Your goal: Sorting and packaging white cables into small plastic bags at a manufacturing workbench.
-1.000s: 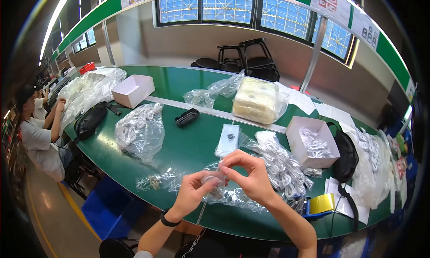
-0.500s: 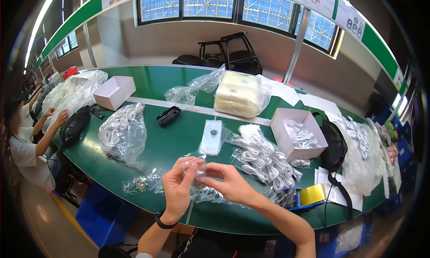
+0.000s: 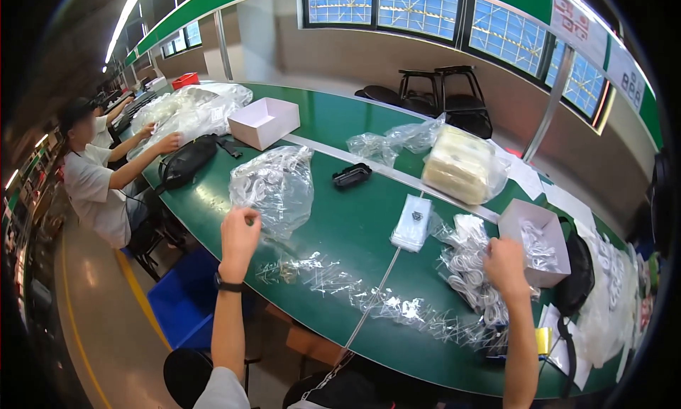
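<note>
My left hand (image 3: 240, 240) is at the near-left side of a large clear plastic bag (image 3: 273, 189). Its fingers are curled together, and what they hold, if anything, does not show. My right hand (image 3: 506, 266) reaches over a pile of bagged white cables (image 3: 468, 263), beside an open white box (image 3: 512, 221). The fingers are bent downward and closed, their tips mostly hidden. Between the hands, small clear plastic bags (image 3: 397, 306) lie strewn along the near part of the green table (image 3: 333, 246). A stack of flat, light-blue packets (image 3: 411, 223) lies farther back.
A black plastic case (image 3: 352, 175) and a wrapped cream-coloured block (image 3: 460, 164) are toward the back. A second white box (image 3: 264, 123) stands at the left. One black pouch (image 3: 188, 162) lies near a seated co-worker (image 3: 96, 175). A yellow tape roll (image 3: 543, 340) is by my right forearm.
My hands were together at the small clear bag; now they are wide apart, left by the large bag, right over the cables. The small bag is out of them. The view has shifted left.
</note>
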The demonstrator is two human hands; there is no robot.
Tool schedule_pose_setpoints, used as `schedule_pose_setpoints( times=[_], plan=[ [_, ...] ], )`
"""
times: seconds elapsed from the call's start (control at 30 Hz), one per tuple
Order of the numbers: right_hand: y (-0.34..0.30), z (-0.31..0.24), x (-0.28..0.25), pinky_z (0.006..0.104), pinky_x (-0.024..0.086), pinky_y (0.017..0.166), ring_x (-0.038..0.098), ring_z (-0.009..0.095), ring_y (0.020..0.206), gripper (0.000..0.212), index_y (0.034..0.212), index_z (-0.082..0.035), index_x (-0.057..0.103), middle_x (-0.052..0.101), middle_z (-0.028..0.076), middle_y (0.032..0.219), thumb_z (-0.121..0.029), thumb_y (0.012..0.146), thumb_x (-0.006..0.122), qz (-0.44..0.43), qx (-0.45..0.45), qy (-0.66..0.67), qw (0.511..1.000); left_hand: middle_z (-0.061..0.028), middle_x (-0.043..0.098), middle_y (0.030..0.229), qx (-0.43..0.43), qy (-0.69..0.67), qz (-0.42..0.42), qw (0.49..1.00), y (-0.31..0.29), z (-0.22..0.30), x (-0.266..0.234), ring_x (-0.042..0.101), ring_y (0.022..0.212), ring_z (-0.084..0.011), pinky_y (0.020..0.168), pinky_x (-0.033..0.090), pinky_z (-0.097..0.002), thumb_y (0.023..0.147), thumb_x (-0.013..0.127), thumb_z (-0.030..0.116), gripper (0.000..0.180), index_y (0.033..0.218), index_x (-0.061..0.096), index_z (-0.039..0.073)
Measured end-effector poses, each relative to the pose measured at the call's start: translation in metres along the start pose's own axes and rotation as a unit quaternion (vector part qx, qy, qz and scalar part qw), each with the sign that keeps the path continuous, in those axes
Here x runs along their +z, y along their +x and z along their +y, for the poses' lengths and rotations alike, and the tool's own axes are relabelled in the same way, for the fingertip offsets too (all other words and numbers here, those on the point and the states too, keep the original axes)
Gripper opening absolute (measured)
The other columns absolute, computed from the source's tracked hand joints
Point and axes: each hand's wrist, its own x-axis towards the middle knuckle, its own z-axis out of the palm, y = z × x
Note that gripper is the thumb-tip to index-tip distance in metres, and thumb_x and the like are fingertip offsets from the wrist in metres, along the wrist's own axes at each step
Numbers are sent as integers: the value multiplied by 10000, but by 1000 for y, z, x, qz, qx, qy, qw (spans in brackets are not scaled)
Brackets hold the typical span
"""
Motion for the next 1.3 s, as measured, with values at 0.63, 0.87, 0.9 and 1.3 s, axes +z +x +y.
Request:
schedule_pose_setpoints(
  times=[0.63,0.87,0.9,1.3],
  plan=[
    [78,-109,115,497,414,1031,628,333,1075,245,1003,-14,708,704,158,1069,-173,816,706,59,-134,280,949,-201,619,855,175,19,78,981,43,-41,34,587,801,-382,681,476,-429,842,670,17,121,958,641,0],
    [92,-126,91,408,520,789,678,301,836,156,903,4,706,712,148,867,-125,817,709,114,-69,346,929,-147,572,921,244,-82,185,948,-23,-54,24,557,761,-267,677,458,-352,894,645,-11,107,961,562,-6],
    [96,-127,93,379,519,739,671,269,788,153,903,10,693,704,145,839,-130,841,695,110,-15,428,897,-124,543,931,227,-136,206,942,-30,-50,27,527,761,-225,671,442,-323,907,636,-10,105,963,548,-4],
    [102,-133,111,339,584,719,722,268,849,218,963,30,527,719,214,960,-157,1022,433,-242,57,605,757,-142,704,881,290,-253,-187,904,-24,108,69,668,795,-160,719,509,-291,887,713,94,196,1050,700,-16]
  ],
)
